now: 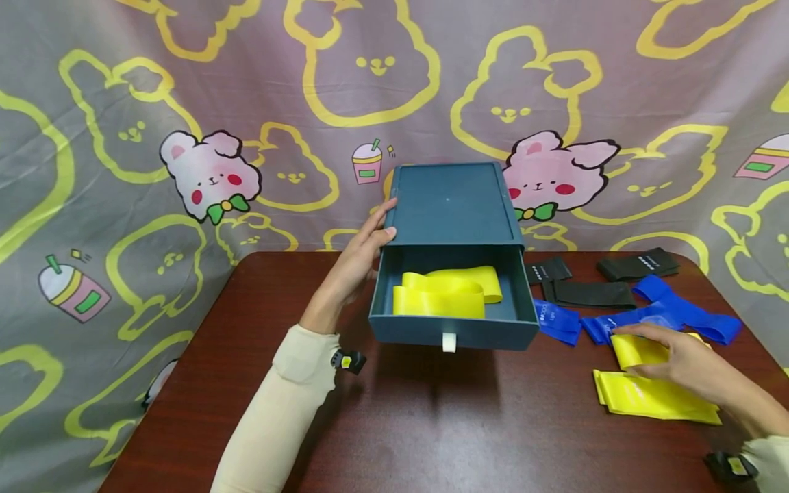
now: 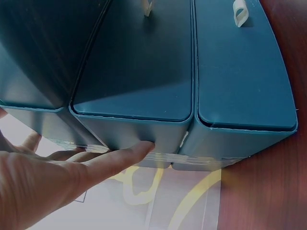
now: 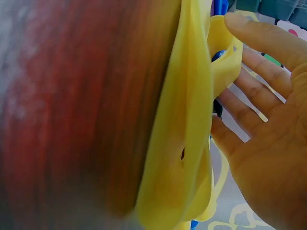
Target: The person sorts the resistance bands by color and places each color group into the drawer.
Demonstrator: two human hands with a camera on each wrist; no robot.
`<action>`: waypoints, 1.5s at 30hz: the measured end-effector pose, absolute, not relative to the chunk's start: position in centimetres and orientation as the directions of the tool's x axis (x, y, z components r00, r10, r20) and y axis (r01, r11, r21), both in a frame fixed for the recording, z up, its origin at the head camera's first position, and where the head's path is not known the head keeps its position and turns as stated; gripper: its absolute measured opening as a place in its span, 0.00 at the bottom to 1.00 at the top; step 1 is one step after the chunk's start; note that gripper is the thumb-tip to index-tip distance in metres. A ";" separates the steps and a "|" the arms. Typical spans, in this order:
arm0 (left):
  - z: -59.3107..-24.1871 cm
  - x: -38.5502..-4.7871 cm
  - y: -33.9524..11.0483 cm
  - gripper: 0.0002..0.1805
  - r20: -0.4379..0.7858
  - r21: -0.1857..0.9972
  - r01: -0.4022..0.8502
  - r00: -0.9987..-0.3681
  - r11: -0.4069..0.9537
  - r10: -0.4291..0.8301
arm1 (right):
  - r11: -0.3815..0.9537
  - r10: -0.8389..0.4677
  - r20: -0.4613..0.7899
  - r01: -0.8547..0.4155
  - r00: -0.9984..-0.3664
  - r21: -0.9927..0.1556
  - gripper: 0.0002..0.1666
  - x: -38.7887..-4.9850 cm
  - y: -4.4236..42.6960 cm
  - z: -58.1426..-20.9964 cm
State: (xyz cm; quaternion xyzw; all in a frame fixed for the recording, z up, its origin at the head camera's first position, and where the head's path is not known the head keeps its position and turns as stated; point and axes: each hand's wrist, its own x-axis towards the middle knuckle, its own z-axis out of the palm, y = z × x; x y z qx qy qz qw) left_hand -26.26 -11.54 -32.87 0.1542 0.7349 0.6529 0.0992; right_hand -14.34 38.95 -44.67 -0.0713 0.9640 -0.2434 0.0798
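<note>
My left hand (image 1: 354,268) rests on the left side of a dark blue drawer cabinet (image 1: 453,205), fingers extended along its wall. Its top drawer (image 1: 413,331) stands pulled out, with yellow resistance bands (image 1: 439,302) looped inside. In the left wrist view, lower drawer fronts (image 2: 139,72) with white pull tabs show. At the right of the table, my right hand (image 1: 699,363) holds a yellow resistance band (image 1: 635,350) between thumb and fingers. The right wrist view shows that band's loop (image 3: 225,72) bulging there. More yellow bands (image 1: 662,398) lie flat just in front.
Blue bands (image 1: 668,311) lie behind the right hand, with black bands (image 1: 592,294) farther back. The brown table (image 1: 271,404) meets a patterned cloth backdrop (image 1: 419,137) behind the cabinet.
</note>
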 end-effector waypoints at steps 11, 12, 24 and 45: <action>-32.9 -26.4 -11.5 0.33 0.052 0.991 0.093 -0.933 0.098 0.356 | 0.848 -0.215 -0.090 -0.141 -0.972 -0.510 0.39 -14.4 38.5 -44.8; -32.9 -26.4 -11.5 0.33 0.052 0.991 0.093 -0.932 0.098 0.358 | 0.847 -0.224 -0.079 -0.154 -0.971 -0.508 0.39 -14.4 38.5 -44.8; -32.8 -26.4 -11.5 0.32 0.049 0.992 0.086 -0.932 0.090 0.358 | 0.859 -0.232 -0.033 -0.188 -0.972 -0.477 0.34 -14.5 38.3 -44.8; -32.6 -26.2 -11.4 0.32 0.048 0.991 0.089 -0.935 0.103 0.351 | 0.772 -0.076 0.047 -0.089 -0.996 -0.630 0.31 -13.4 39.2 -42.5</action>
